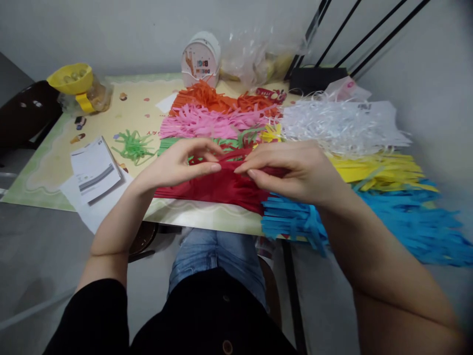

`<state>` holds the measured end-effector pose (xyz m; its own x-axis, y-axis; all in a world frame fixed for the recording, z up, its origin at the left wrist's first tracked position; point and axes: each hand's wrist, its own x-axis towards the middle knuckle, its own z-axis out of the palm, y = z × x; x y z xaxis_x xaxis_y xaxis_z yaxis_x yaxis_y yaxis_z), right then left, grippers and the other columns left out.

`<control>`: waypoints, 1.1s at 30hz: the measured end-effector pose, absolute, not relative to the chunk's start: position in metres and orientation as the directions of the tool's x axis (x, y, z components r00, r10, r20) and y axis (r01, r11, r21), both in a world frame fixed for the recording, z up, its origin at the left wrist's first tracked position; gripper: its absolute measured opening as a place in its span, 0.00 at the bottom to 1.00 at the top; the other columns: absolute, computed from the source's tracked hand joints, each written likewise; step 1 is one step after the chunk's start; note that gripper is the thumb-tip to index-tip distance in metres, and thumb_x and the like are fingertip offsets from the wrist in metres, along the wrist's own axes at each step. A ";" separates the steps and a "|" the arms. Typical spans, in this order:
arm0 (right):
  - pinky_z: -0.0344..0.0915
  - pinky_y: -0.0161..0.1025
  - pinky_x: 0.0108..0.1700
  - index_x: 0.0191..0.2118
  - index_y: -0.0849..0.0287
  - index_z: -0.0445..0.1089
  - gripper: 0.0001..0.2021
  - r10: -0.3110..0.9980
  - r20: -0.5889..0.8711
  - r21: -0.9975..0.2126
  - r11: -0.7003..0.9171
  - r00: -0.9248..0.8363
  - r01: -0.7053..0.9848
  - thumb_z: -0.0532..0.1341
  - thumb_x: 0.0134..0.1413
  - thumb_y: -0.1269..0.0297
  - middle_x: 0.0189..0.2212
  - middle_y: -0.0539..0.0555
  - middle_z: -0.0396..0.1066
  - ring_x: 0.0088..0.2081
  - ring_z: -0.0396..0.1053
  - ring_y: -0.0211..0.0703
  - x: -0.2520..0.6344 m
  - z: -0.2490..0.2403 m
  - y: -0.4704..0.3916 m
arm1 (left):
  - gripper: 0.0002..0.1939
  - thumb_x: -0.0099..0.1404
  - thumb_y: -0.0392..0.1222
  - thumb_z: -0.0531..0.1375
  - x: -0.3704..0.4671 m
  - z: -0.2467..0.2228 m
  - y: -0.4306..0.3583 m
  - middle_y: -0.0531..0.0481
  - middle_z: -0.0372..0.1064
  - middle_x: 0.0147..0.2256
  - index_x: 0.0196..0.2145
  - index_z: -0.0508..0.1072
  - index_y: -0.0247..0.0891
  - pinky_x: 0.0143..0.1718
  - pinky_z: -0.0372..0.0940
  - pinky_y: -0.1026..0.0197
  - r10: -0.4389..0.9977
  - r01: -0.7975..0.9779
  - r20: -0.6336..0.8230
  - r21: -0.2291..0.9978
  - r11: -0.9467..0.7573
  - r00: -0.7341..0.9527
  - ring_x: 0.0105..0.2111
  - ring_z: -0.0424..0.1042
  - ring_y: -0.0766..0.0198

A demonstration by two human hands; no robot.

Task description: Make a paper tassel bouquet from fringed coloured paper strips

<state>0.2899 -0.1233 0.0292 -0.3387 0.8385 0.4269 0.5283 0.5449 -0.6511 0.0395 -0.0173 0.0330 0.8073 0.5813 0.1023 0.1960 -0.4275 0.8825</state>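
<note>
My left hand (190, 160) and my right hand (286, 165) are close together over the table, above the red fringed paper (210, 187). Thin red strips run between them. The fingers of my left hand are pinched on the red strips, thumb towards me. My right hand holds the other end of the strips between thumb and fingers. Behind the hands lie green fringe (168, 144), pink fringe (207, 122) and orange fringe (210, 100). Blue fringe (291, 217) lies below my right hand.
On the right are white shreds (332, 123), yellow fringe (380, 170) and more blue fringe (414, 227). A green bundle (135, 146) and a printed card (96, 170) lie left. A round box (199, 61), plastic bags (254, 59) and a yellow-topped jar (76, 81) stand behind.
</note>
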 end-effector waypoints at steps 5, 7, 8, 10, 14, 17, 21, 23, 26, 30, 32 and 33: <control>0.73 0.39 0.40 0.45 0.50 0.84 0.11 0.891 0.393 -0.700 0.450 -0.227 0.555 0.64 0.61 0.62 0.37 0.51 0.83 0.34 0.78 0.41 0.289 0.025 -0.124 | 0.14 0.67 0.46 0.68 0.046 0.033 -0.028 0.49 0.76 0.24 0.28 0.77 0.35 0.31 0.66 0.66 0.588 0.201 0.053 0.912 -0.358 0.807 0.24 0.73 0.68; 0.72 0.39 0.39 0.47 0.53 0.83 0.12 0.929 0.347 -0.753 0.359 -0.131 0.551 0.67 0.60 0.60 0.35 0.51 0.82 0.33 0.77 0.42 0.287 0.019 -0.121 | 0.13 0.66 0.45 0.69 0.045 0.032 -0.033 0.51 0.75 0.23 0.28 0.77 0.35 0.29 0.65 0.66 0.649 0.216 0.089 0.901 -0.376 0.756 0.23 0.71 0.68; 0.71 0.38 0.37 0.45 0.55 0.83 0.11 0.942 0.320 -0.783 0.324 -0.103 0.531 0.68 0.60 0.59 0.33 0.51 0.81 0.31 0.76 0.41 0.285 0.016 -0.119 | 0.12 0.65 0.45 0.70 0.045 0.031 -0.035 0.51 0.75 0.23 0.28 0.78 0.35 0.28 0.65 0.67 0.675 0.227 0.093 0.900 -0.371 0.732 0.23 0.72 0.68; 0.69 0.36 0.32 0.40 0.58 0.83 0.09 0.960 0.269 -0.842 0.272 -0.074 0.465 0.68 0.60 0.58 0.27 0.51 0.78 0.27 0.73 0.39 0.282 0.011 -0.116 | 0.12 0.65 0.45 0.71 0.045 0.028 -0.039 0.49 0.78 0.24 0.29 0.78 0.34 0.27 0.66 0.67 0.718 0.214 0.087 0.923 -0.319 0.691 0.23 0.74 0.67; 0.72 0.34 0.30 0.40 0.59 0.83 0.08 0.971 0.237 -0.939 0.223 0.022 0.263 0.70 0.60 0.61 0.27 0.51 0.79 0.25 0.73 0.36 0.273 0.006 -0.117 | 0.12 0.65 0.47 0.72 0.044 0.020 -0.042 0.46 0.83 0.31 0.36 0.83 0.34 0.30 0.72 0.65 0.782 0.096 0.086 0.978 -0.183 0.617 0.23 0.78 0.65; 0.77 0.35 0.34 0.42 0.58 0.85 0.08 0.968 0.240 -0.967 0.232 0.072 0.110 0.71 0.59 0.62 0.30 0.52 0.81 0.26 0.75 0.35 0.268 0.002 -0.119 | 0.15 0.63 0.48 0.73 0.043 0.014 -0.041 0.47 0.83 0.31 0.43 0.86 0.36 0.33 0.76 0.62 0.798 -0.010 0.107 0.992 -0.126 0.592 0.24 0.79 0.64; 0.77 0.33 0.33 0.40 0.55 0.86 0.06 0.966 0.253 -0.964 0.256 0.050 -0.066 0.73 0.55 0.64 0.29 0.50 0.81 0.27 0.76 0.34 0.268 -0.006 -0.117 | 0.09 0.61 0.43 0.74 0.043 0.009 -0.039 0.49 0.81 0.27 0.37 0.88 0.37 0.34 0.76 0.62 0.777 -0.179 0.159 0.982 -0.060 0.609 0.24 0.79 0.64; 0.75 0.32 0.30 0.35 0.55 0.86 0.04 0.970 0.242 -0.961 0.245 0.035 -0.128 0.74 0.52 0.65 0.27 0.49 0.80 0.25 0.74 0.33 0.267 -0.010 -0.114 | 0.03 0.60 0.38 0.72 0.044 0.008 -0.040 0.50 0.80 0.26 0.33 0.87 0.38 0.33 0.75 0.63 0.772 -0.218 0.171 0.975 -0.043 0.612 0.24 0.79 0.65; 0.70 0.30 0.26 0.30 0.57 0.83 0.02 0.978 0.201 -0.957 0.209 0.061 -0.199 0.74 0.46 0.67 0.24 0.49 0.77 0.22 0.71 0.32 0.262 -0.012 -0.110 | 0.04 0.59 0.33 0.69 0.048 0.002 -0.042 0.51 0.79 0.24 0.30 0.86 0.37 0.31 0.73 0.65 0.780 -0.249 0.184 0.968 -0.037 0.598 0.22 0.77 0.68; 0.65 0.30 0.23 0.27 0.57 0.79 0.01 0.964 0.213 -0.944 0.245 0.162 -0.219 0.68 0.46 0.68 0.21 0.48 0.75 0.20 0.67 0.31 0.254 -0.015 -0.110 | 0.07 0.61 0.32 0.64 0.049 -0.010 -0.049 0.53 0.77 0.24 0.29 0.84 0.37 0.32 0.74 0.64 0.820 -0.314 0.231 0.947 -0.067 0.524 0.21 0.75 0.68; 0.65 0.31 0.24 0.27 0.57 0.79 0.05 0.941 0.292 -0.944 0.312 0.173 -0.102 0.65 0.48 0.71 0.22 0.48 0.75 0.21 0.68 0.32 0.254 -0.015 -0.113 | 0.09 0.62 0.31 0.62 0.045 -0.010 -0.051 0.53 0.77 0.24 0.30 0.83 0.38 0.35 0.74 0.63 0.808 -0.267 0.247 0.957 -0.116 0.534 0.23 0.75 0.68; 0.67 0.31 0.26 0.27 0.57 0.78 0.07 0.923 0.354 -0.933 0.359 0.153 -0.007 0.63 0.48 0.73 0.23 0.48 0.76 0.22 0.69 0.32 0.256 -0.014 -0.115 | 0.10 0.62 0.31 0.61 0.043 -0.007 -0.051 0.52 0.77 0.24 0.29 0.82 0.37 0.37 0.74 0.63 0.780 -0.191 0.241 0.969 -0.158 0.578 0.25 0.77 0.67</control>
